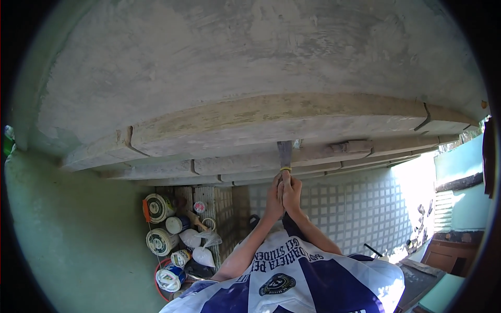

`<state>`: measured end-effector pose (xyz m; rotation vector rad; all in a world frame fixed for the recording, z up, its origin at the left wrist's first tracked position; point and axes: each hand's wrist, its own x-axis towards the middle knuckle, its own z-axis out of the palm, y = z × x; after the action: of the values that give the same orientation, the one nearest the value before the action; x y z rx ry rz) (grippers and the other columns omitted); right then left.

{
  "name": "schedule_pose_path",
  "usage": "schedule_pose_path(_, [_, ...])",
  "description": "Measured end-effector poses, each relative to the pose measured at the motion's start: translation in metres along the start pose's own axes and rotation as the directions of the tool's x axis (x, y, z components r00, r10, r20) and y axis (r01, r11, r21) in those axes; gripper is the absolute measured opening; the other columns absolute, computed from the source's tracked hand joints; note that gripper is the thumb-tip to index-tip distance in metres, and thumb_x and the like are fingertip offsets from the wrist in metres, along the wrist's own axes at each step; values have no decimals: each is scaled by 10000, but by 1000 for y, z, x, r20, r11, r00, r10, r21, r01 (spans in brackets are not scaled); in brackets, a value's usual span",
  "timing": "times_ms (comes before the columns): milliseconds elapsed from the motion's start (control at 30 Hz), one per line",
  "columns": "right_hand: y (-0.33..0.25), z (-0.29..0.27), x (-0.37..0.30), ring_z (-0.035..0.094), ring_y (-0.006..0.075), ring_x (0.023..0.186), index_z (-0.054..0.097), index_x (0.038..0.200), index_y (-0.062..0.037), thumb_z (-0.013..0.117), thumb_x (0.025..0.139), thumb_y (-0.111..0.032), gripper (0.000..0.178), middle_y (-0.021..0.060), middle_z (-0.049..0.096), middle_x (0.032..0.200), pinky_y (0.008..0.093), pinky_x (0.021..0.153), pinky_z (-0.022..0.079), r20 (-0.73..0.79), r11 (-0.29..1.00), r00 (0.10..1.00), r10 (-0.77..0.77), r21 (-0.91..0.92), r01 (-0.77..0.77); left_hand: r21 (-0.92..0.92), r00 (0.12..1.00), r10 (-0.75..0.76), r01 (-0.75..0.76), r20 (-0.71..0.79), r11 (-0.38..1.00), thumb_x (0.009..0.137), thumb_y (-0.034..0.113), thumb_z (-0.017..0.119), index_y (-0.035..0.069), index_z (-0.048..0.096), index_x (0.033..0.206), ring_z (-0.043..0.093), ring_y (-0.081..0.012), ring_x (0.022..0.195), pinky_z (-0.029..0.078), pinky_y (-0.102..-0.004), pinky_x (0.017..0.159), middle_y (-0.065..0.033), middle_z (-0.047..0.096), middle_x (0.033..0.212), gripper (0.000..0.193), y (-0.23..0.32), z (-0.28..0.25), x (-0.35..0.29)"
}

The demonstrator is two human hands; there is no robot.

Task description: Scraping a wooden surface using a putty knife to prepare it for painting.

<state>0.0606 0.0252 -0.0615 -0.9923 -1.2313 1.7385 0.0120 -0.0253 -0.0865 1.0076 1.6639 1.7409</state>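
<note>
Both my hands are closed together around the handle of a putty knife point(284, 152), whose handle they mostly hide. My left hand point(274, 197) presses against my right hand point(292, 194) in front of my chest. A yellow band shows just above the fingers. The flat grey blade points away from me, its tip at the underside of a grooved ledge point(282, 125) that runs across the view. From here I cannot tell whether the tip touches it. A lump of rough material point(350, 147) shows on the lower ledge to the right of the blade.
A bare grey plastered wall point(250, 57) rises beyond the ledges. Below left, several buckets point(160, 207), tubs and plastic bags point(203, 255) stand beside a green wall point(78, 224). The tiled floor point(334, 208) lies far below. A dark table point(417, 279) stands at lower right.
</note>
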Motion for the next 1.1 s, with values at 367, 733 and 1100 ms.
schedule_pose_path(367, [13,-1,7,408,52,436,531,637,-19,513,1048,-253,473,-13,486,512,272,413,277,-32,999,999,28,36,-27,-44,997,-68,70,48,997,1053,186,389,-19,448,1377,611,-258,1077,455,-333,934,-188,620,1179,388,8,-1,1])
schedule_pose_path(733, [8,-9,0,406,52,404,545,667,-5,513,1048,-248,454,-10,491,510,273,389,273,-14,1000,1000,19,22,-19,8,999,-45,44,19,999,1055,220,409,-18,482,1338,640,-271,1014,483,-342,882,-183,646,1090,377,9,6,-4])
schedule_pose_path(1100, [0,-8,5,393,50,384,526,646,-20,503,1052,-233,458,-19,474,489,269,372,269,11,998,999,-48,51,47,10,999,-49,49,6,999,1048,210,410,-12,480,1346,611,-273,1078,458,-332,935,-183,619,1163,379,7,10,1])
